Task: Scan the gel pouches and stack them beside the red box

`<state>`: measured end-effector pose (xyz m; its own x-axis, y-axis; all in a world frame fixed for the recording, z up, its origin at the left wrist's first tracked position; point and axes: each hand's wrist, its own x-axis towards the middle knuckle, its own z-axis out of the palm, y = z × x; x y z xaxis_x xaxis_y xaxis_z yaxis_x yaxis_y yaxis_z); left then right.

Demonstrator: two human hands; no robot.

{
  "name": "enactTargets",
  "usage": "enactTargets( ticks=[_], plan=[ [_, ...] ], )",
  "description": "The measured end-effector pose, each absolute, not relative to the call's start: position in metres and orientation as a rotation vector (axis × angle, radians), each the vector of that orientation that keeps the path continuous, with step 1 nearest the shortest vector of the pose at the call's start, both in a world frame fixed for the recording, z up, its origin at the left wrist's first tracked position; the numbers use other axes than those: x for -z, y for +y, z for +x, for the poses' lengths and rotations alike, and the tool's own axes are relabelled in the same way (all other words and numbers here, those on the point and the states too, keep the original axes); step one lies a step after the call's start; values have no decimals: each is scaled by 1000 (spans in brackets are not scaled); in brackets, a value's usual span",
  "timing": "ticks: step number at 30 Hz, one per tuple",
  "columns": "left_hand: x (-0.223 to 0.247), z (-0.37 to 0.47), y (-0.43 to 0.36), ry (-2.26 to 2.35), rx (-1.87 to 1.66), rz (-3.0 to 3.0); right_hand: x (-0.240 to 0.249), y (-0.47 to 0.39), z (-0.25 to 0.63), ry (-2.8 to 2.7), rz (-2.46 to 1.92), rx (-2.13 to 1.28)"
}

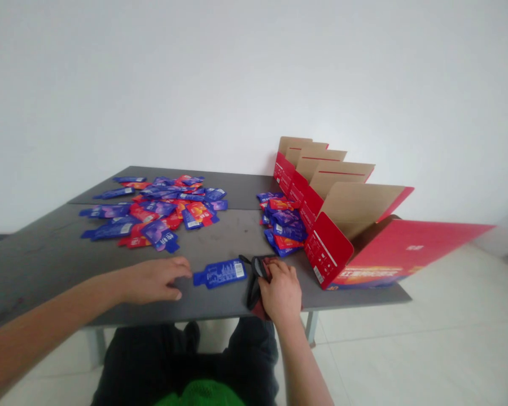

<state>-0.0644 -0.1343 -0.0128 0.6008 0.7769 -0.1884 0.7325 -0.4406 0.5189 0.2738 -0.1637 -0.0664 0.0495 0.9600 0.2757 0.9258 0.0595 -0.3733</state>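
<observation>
My left hand (156, 279) hovers at the near edge of the table, empty, with thumb and fingers apart. Just right of its fingertips a blue bottle-shaped sachet (224, 273) lies flat, its white label patch towards my right hand. My right hand (281, 288) has its fingers curled over a black and dark red object (255, 282) with a black loop on its left side; the hand covers much of it, so its kind is unclear. Beyond my left hand spreads a loose pile of blue and red-orange sachets (152, 211).
A smaller heap of sachets (283, 223) lies against a row of several open red cartons (325, 248) along the table's right side, their brown flaps standing up. The grey table (220, 237) ends just before my legs. A white wall rises behind it.
</observation>
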Motion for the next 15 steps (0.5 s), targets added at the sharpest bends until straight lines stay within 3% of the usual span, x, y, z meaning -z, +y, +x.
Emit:
enactTargets(
  ticks=[3, 7, 15],
  plan=[
    [-4, -55, -122, 1209, 77, 2282, 67, -164, 275, -1892, -1872, -101],
    [-12, -23, -110, 1176, -55, 2337, 68, -164, 275, -1900, -1857, -80],
    [25, 21, -125, 1290, -135, 2555, 67, -165, 275, -1893, -1861, -91]
  ],
)
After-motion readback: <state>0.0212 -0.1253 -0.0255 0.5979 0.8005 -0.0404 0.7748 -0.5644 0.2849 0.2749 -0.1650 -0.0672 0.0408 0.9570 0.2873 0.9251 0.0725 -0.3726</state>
